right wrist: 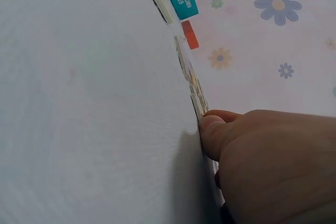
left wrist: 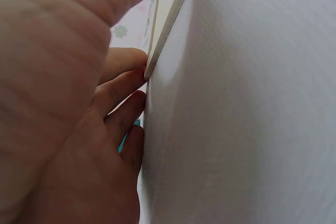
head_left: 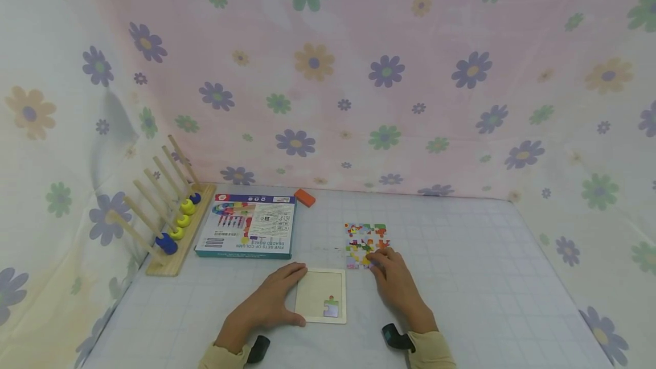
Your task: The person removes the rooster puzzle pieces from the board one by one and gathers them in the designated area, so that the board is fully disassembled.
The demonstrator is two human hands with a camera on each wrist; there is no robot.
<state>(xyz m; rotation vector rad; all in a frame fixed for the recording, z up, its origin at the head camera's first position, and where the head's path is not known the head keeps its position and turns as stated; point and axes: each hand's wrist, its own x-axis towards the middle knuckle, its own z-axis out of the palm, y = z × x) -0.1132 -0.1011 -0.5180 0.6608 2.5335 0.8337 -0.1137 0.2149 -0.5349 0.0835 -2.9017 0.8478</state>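
Note:
A square wooden puzzle tray [head_left: 312, 289] lies in front of the person, with one jigsaw piece [head_left: 331, 308] in its lower right corner. The left hand [head_left: 269, 299] grips the tray's left side, fingers at the far corner and thumb at the near one. In the left wrist view, fingertips [left wrist: 137, 59] meet the tray's edge [left wrist: 167, 30]. To the tray's right lies a group of colourful jigsaw pieces [head_left: 365, 230]. At that group's near right corner, the right hand [head_left: 400, 286] pinches a puzzle piece [right wrist: 197, 107] between thumb and forefinger; the fingers partly hide it.
A teal and white box [head_left: 246, 226] lies behind the left hand. Left of it stands a wooden peg rack [head_left: 192, 229] with blue and yellow beads and tall slanting rods. An orange block [head_left: 304, 197] sits near the flowered backdrop. Dark wrist cameras [head_left: 397, 337] are worn at both cuffs.

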